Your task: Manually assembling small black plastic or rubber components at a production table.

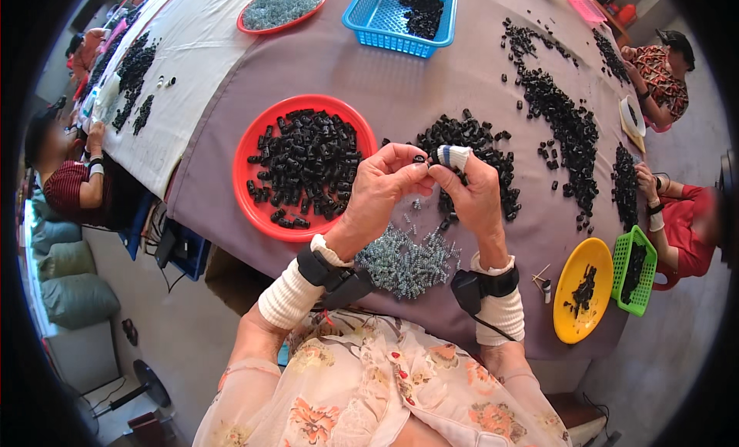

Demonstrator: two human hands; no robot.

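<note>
My left hand (385, 177) pinches a small black cylindrical part (419, 159) between thumb and fingertips. My right hand (473, 197) meets it there, thumb and forefinger pressed together; whatever is between them is too small to make out. A white cloth sleeve with a blue stripe (454, 157) covers a finger of the right hand. Under the hands lies a heap of small metal springs (408, 262). Left of them, a round red tray (241, 174) is full of black cylindrical parts (308, 158). Behind my right hand spreads a loose pile of similar black parts (462, 131).
A blue basket (396, 44) and a red dish of springs (281, 8) stand at the far side. A yellow plate (566, 324) and green basket (645, 285) sit at right. Several people work around the table, including one in red (689, 227).
</note>
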